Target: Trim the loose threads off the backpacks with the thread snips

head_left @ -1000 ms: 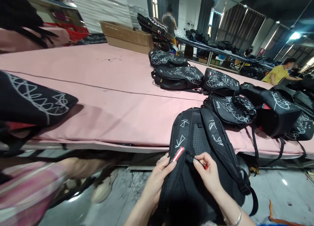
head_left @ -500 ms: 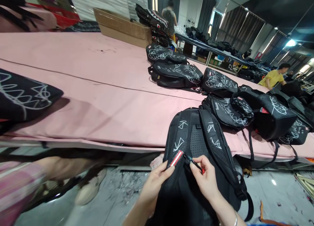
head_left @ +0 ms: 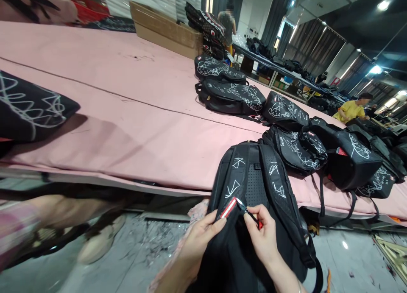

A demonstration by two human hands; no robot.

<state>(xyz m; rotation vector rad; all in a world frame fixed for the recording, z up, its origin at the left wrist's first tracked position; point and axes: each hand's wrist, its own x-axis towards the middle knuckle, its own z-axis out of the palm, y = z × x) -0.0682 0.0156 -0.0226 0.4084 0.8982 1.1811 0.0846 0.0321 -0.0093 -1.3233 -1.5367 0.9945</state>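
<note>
A black backpack [head_left: 237,259] leans against the table edge in front of me, its back panel and padded straps facing up. White scribbled marks run along both straps. My left hand [head_left: 200,238] pinches the left shoulder strap [head_left: 235,180] beside a red and white label [head_left: 228,208]. Closed around small thread snips [head_left: 242,206] is my right hand [head_left: 263,233]; their metal tip points at the label's upper end. Part of the snips is hidden by my fingers, with a bit of red showing below.
Several black backpacks with white scribbles, one a folded-over bag [head_left: 297,149], lie along the pink table [head_left: 143,136]. Another bag [head_left: 34,106] sits at the left. A cardboard box [head_left: 165,30] stands behind. A person's leg [head_left: 70,214] shows at lower left; other people work farther off.
My view has shifted slightly. The snips' tip has come closer to the label's upper end, and the label is turned more toward me. Both hands keep their grip.
</note>
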